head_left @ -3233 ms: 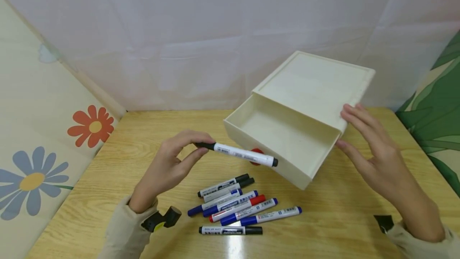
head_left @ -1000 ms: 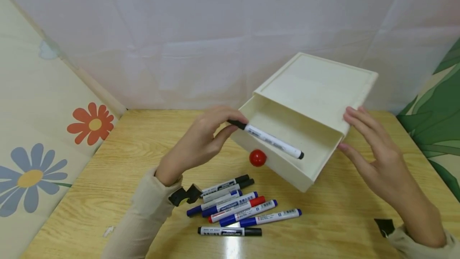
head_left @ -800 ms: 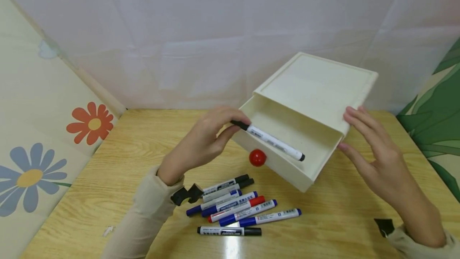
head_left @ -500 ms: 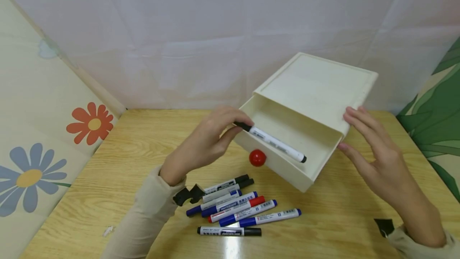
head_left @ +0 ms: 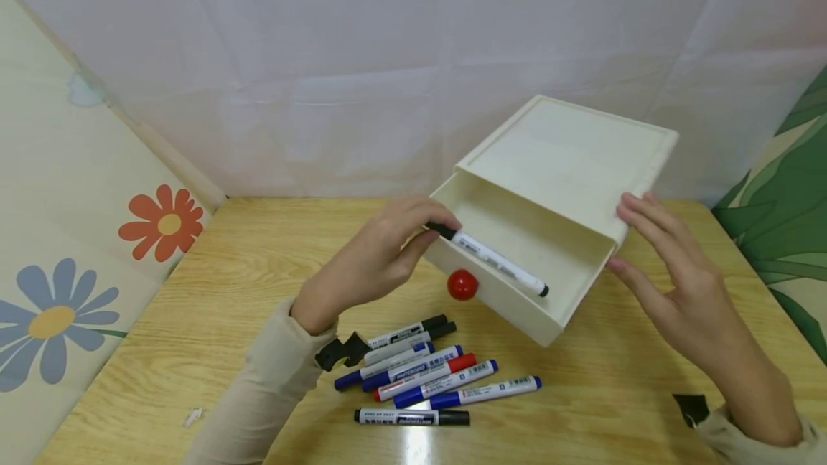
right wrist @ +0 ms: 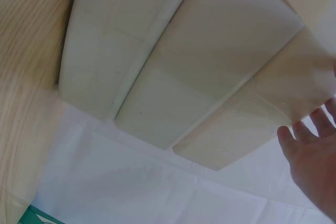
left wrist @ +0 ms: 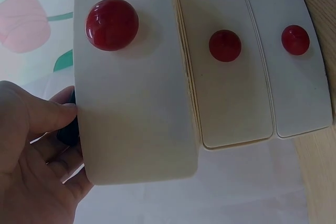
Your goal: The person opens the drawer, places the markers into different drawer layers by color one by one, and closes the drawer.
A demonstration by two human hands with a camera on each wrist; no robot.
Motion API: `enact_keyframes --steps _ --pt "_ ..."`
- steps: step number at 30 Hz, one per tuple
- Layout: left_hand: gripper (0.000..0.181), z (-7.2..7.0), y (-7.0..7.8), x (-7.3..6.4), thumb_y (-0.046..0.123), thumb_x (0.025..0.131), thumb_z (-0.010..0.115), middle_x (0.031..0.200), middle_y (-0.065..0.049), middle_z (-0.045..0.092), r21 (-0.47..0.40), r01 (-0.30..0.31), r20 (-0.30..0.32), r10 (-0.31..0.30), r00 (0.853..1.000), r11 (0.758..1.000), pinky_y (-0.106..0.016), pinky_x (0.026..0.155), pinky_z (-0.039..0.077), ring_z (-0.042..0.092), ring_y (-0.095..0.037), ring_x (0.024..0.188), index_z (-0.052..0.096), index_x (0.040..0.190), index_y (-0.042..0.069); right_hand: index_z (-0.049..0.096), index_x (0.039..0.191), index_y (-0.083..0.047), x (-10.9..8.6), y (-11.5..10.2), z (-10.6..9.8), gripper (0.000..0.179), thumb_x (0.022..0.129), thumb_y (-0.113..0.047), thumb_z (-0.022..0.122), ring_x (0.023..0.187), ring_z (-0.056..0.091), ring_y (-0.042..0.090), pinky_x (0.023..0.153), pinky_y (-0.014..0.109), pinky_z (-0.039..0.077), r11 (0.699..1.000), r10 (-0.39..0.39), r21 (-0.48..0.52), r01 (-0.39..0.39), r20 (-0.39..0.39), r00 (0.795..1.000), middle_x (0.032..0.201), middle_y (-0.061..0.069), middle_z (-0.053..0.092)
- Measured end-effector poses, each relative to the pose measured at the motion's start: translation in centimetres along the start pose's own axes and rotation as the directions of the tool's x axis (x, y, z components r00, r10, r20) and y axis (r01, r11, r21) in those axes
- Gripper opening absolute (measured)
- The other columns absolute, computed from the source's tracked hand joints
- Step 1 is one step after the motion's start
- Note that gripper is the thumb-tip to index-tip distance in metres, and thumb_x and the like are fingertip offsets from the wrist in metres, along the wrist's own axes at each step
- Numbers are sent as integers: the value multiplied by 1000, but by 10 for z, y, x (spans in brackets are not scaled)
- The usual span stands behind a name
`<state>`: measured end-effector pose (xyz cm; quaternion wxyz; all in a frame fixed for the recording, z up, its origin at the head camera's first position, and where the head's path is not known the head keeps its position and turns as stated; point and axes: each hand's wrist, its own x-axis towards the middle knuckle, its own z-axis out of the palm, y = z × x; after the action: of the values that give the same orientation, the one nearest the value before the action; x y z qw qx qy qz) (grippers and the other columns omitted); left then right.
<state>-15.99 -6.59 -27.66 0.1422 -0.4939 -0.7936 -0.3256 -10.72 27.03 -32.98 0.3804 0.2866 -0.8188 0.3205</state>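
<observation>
- I have the left hand (head_left: 380, 258) pinched between thumb and curled fingers on the black cap (left wrist: 68, 129) of one marker (head_left: 500, 264); gripping that end, I judge, leaves the body free to point away from the palm.
- That marker slants from the fingertips across the drawer (head_left: 517, 316), its far end inside, right of the left hand; from here I cannot tell whether it touches the drawer's floor.
- The drawer stands out of the cabinet (head_left: 571, 153), between my two hands, likely so that things can be reached in from above.
- My right hand (head_left: 683, 282) is spread with fingers nearly straight, fingertips against the cabinet's side and thumb lower by the drawer; it grasps nothing, and I take the touch as steadying.
- On the left hand's near side, below its wrist and to its right, loose markers (head_left: 423, 372) lie on the table (head_left: 278, 250), well within its reach, I reckon.
- The red knob (head_left: 462, 285) sits just below the left hand's fingertips, untouched.
- Two lower drawers (left wrist: 231, 111) are beneath the one at the left hand.
</observation>
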Motion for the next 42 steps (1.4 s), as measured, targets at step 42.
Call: enact_keyframes --steps 42 --pt "32 7 -1 6 -4 97 41 112 -5 69 15 135 110 -136 984 991 -31 94 51 60 -15 103 67 112 7 55 129 15 1 -1 1 69 98 -47 52 146 37 25 121 25 28 1000 -8 1 8 -11 1000 148 13 50"
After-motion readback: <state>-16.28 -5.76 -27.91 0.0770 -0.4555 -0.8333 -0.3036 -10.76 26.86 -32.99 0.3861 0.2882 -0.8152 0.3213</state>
